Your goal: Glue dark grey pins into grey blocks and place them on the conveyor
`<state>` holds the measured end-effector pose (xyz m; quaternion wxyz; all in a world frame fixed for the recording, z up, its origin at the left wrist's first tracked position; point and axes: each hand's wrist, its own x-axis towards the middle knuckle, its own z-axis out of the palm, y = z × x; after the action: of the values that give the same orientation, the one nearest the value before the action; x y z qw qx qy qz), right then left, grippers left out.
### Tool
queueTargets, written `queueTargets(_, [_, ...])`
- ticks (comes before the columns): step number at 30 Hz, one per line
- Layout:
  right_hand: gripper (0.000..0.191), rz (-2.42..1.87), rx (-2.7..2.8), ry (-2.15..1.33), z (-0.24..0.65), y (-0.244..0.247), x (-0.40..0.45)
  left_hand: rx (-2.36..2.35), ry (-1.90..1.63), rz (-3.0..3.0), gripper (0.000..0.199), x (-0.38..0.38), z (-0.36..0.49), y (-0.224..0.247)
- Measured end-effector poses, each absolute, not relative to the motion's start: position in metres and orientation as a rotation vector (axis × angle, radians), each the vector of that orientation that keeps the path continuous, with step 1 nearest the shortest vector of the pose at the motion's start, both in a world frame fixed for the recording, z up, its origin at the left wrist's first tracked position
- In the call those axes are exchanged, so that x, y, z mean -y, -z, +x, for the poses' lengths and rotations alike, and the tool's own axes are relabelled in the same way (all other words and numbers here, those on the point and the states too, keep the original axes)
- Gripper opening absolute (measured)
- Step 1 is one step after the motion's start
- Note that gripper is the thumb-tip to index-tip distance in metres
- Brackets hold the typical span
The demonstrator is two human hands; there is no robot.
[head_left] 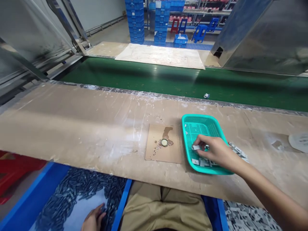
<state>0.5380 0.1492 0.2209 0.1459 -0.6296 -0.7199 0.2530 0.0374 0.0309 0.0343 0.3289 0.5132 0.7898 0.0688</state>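
My right hand (pixel 211 149) is over the teal basket (pixel 218 128), its thumb and fingers pinched on a small light grey piece (pixel 196 147). More grey pieces (pixel 204 162) lie in the basket's near end. Down at the lower left, my left hand (pixel 93 218) reaches into a blue bin (pixel 51 179) with many dark grey pieces (pixel 84 179). Its fingers are bent around a dark piece (pixel 103 210). A cardboard square (pixel 163 157) left of the basket carries a small round object (pixel 164 142) and brown stains.
Loose grey pieces (pixel 238 150) lie right of the basket. A green belt (pixel 144 77) crosses behind the table, with one small piece (pixel 206 96) on it. Another bin of light pieces (pixel 250 218) stands lower right; a red stool (pixel 19 166) is far left.
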Motion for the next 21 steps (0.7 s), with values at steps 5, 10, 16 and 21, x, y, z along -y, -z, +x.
queueTargets(5, [0.023, -1.672, 1.8, -0.751, 0.517, -0.233, -0.163, -2.035, -0.277, 0.995, 0.015, -0.042, 0.038, -0.064])
queueTargets(10, [0.022, -1.515, 1.997, -0.629, 0.473, -0.22, -0.18, -1.876, -0.904, 0.212, 0.014, -0.055, 0.053, -0.11])
queueTargets(16, [0.024, -1.507, 2.253, -0.384, 0.46, -0.205, -0.185, -1.595, -1.073, 0.03, 0.027, -0.066, 0.091, -0.155])
queueTargets(21, [0.026, -1.527, 2.335, -0.326, 0.46, -0.202, -0.182, -1.415, -1.058, 0.007, 0.046, -0.072, 0.128, -0.175])
